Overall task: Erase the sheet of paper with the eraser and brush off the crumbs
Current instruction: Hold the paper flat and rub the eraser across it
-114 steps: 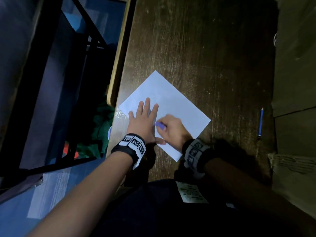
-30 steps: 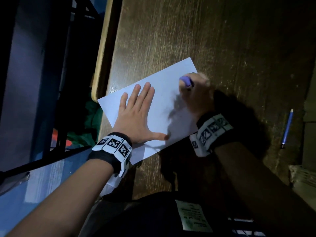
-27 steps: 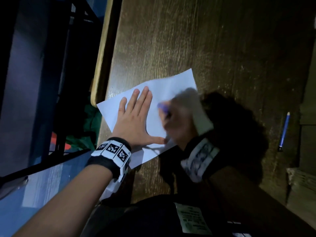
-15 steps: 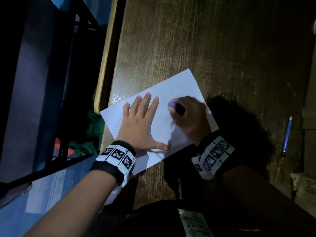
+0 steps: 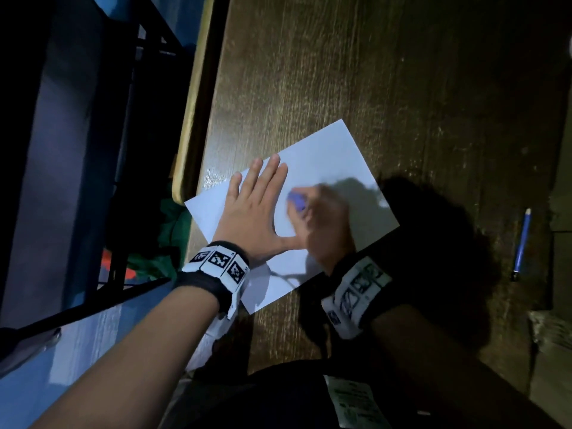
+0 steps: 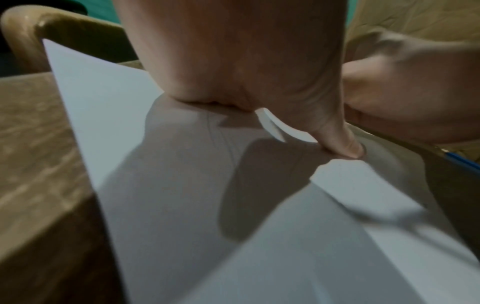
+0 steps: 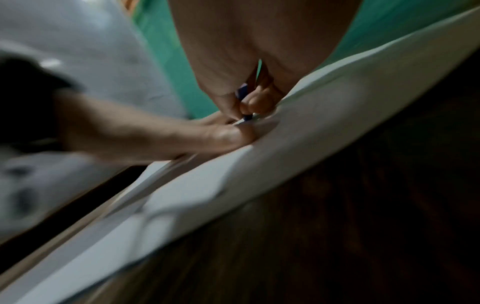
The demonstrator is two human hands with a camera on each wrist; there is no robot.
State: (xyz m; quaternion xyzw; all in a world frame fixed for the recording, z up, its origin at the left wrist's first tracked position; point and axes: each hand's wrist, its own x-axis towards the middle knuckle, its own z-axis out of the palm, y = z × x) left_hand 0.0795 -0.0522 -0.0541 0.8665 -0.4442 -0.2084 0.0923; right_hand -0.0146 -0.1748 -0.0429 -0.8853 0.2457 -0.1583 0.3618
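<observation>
On the dark wooden counter [image 5: 402,88], close to its left edge, lies the sheet of paper [image 5: 325,156], turned at an angle with one corner reaching past the counter's near-left rim. The left hand [image 5: 250,218] lies flat on the paper's left half, fingers [image 5: 272,168] straight and spread, thumb out to the right and pressing down, as the left wrist view also shows. The right hand [image 5: 325,224] is curled round a small blue-violet eraser [image 5: 296,201], pinching it between thumb and fingers with the tip down on the sheet just beside the left hand's index finger; the hand is blurred, so I judge it is mid-stroke. A blue pencil [image 5: 522,243] lies well apart to the right.

As I judge it, the paper is light, thin and limp, and it would slide or buckle under the rubbing unless it is pinned; the right wrist view shows its near edge lifting slightly off the wood. The flat palm held close to the rubbed spot is the sound way to hold it, not a pinch at an edge, which could crease or tear it. The eraser looks small, firm and grippy, best held low near its working tip. No crumbs can be made out in this dim light, so the brushing appears not yet begun.
</observation>
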